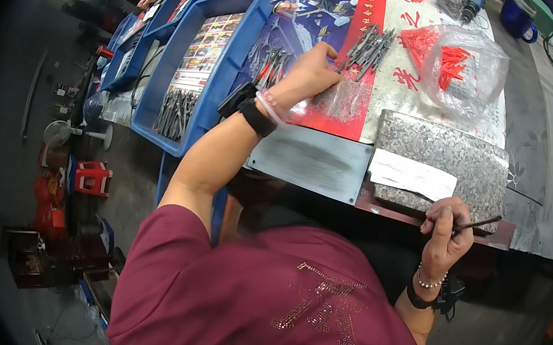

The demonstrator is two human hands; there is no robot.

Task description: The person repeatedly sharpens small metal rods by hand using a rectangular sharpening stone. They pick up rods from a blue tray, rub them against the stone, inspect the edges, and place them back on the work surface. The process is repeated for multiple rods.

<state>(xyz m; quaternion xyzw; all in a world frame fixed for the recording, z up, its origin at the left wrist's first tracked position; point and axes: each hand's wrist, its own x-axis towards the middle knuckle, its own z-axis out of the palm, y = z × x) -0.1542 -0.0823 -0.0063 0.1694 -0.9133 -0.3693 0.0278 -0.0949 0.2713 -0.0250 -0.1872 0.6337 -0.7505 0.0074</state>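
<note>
My left hand (pixel 314 73) reaches to the near left edge of a pile of thin dark metal pieces (pixel 370 50). Its thumb and forefinger are apart beside the pile; what lies under the curled fingers is hidden. In front of the granite block (pixel 445 154), my right hand (pixel 448 231) is closed, pinching a thin dark rod (pixel 482 224) that sticks out to the right. A white slip of paper (pixel 412 176) lies on the block's near edge, just left of that hand. More thin pieces, some red, form a bundle (pixel 271 66) left of my left hand.
A blue tray (pixel 210 100) at the left holds printed cards and dark thin pieces. A clear plastic bag (pixel 478 76) with red sticks lies behind the granite block. A blue mug (pixel 517 19) stands far right. Another person's hand (pixel 149 0) shows at the far left.
</note>
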